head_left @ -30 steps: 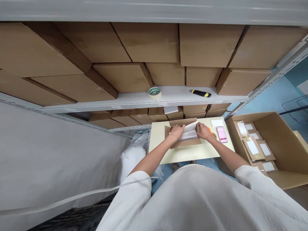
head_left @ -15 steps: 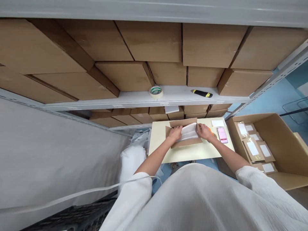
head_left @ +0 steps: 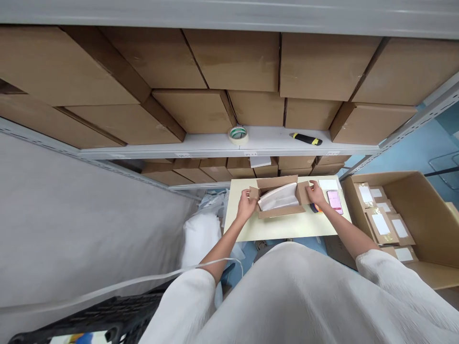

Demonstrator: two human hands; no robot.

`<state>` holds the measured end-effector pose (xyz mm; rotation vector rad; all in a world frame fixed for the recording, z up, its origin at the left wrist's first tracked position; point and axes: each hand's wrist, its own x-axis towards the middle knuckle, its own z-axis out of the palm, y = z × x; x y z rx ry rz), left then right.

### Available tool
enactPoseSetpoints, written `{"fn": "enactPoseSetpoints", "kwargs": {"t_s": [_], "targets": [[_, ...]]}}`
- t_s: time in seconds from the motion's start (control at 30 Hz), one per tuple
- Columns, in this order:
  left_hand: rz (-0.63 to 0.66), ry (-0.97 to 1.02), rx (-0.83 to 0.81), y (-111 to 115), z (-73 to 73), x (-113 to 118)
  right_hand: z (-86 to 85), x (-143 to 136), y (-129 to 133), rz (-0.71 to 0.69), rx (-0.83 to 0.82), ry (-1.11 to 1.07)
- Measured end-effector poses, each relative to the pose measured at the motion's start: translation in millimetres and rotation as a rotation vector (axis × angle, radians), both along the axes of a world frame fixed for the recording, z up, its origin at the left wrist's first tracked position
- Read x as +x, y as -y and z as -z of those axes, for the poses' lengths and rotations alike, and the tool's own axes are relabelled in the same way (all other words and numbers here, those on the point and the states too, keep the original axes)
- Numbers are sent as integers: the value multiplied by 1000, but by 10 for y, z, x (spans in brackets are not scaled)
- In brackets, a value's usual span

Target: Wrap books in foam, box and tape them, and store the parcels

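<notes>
An open cardboard box (head_left: 281, 211) rests on the pale yellow table, its flaps spread out. Inside lies a white wrapped item (head_left: 279, 196), tilted, with its upper edge slanting up to the right. My left hand (head_left: 246, 205) pinches the box's left end flap (head_left: 254, 193) from outside. At the opposite end, my right hand (head_left: 315, 193) has its fingers closed on the right flap (head_left: 303, 193). Just below my right wrist, a roll of tape (head_left: 315, 208) is partly covered by the arm. A phone (head_left: 334, 202) with a pink screen lies to its right.
Ahead, a metal shelf (head_left: 272, 148) bears stacked cartons (head_left: 233, 62), a tape roll (head_left: 238, 135) and a utility knife (head_left: 306, 139). A large carton (head_left: 423, 215) at right holds small labelled boxes (head_left: 382, 223). White plastic wrapping (head_left: 201, 239) hangs left of the table (head_left: 251, 234).
Both hands have come out of the box's interior and moved apart onto its end flaps. The white item now sits inside without my hands on it.
</notes>
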<state>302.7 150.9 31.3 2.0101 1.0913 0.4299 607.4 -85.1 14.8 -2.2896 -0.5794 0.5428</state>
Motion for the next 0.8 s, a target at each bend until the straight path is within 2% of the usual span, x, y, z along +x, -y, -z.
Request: {"fn": "enactPoseSetpoints", "kwargs": {"t_s": [0.07, 0.17, 0.4, 0.57, 0.8], "targets": [[44, 82, -103, 22, 29, -5, -41, -50, -61, -19, 97, -96], [190, 113, -63, 87, 2, 34, -85, -140, -189, -127, 179, -166], [525, -141, 190, 226, -112, 87, -149, -189, -329, -245, 26, -6], [555, -277, 251, 226, -152, 161, -175, -236, -440, -294, -47, 8], [578, -278, 230, 190, -146, 265, -261, -201, -646, -383, -203, 27]]}}
